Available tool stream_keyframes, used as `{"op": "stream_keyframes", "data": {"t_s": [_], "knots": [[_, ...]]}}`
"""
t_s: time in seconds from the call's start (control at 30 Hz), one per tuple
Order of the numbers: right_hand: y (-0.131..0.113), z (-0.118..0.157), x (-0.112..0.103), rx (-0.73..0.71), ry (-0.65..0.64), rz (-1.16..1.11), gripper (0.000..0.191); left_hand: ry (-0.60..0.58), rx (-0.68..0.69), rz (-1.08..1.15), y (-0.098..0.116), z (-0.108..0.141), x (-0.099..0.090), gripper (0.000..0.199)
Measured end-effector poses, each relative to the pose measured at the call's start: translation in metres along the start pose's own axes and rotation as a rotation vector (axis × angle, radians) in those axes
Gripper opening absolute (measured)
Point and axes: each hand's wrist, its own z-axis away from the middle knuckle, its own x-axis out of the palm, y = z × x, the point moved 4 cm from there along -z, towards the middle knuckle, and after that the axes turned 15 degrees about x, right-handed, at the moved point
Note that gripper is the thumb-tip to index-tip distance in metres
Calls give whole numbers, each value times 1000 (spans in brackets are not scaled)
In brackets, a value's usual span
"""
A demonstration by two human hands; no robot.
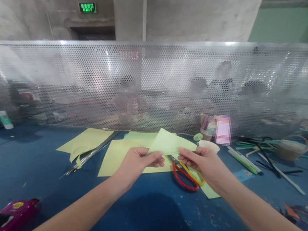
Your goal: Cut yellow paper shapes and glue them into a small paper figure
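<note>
A pale green folded paper point(165, 142) with a pointed top is stretched between my two hands. My left hand point(140, 161) pinches its left end, thumb on top and fingers curled below. On the other end, my right hand point(197, 159) has the same pinch. Just beneath the right hand lie scissors point(184, 178) with one red and one yellow handle loop; their blades are partly hidden. Yellow paper sheets point(109, 162) lie flat on the blue tabletop behind and under my hands.
A perforated metal screen point(95, 85) runs along the back, with blurred figures behind it. At left are a purple glue gun point(16, 217), another yellow sheet point(84, 140) and thin metal rods point(85, 159). A paper cup point(208, 147), pens point(245, 162) and tangled strips point(272, 144) sit right.
</note>
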Motion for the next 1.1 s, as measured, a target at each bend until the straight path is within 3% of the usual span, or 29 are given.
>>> {"op": "stream_keyframes", "data": {"t_s": [0.17, 0.27, 0.57, 0.9, 1.1], "knots": [[-1, 0, -2, -11, 31, -22, 26, -52, 86, -118, 3, -1, -2, 23], [-1, -1, -3, -20, 37, 6, 28, -89, 66, -85, 2, 0, 1, 23], [-3, -3, -5, 5, -122, -13, 28, -155, -6, -23, 4, 0, 4, 31], [-1, -4, -6, -1, 0, 82, 27, -257, -3, -23, 7, 1, 5, 26], [0, -4, -5, 36, -49, 95, 25, -212, 35, -104, 4, -2, 1, 28]]}}
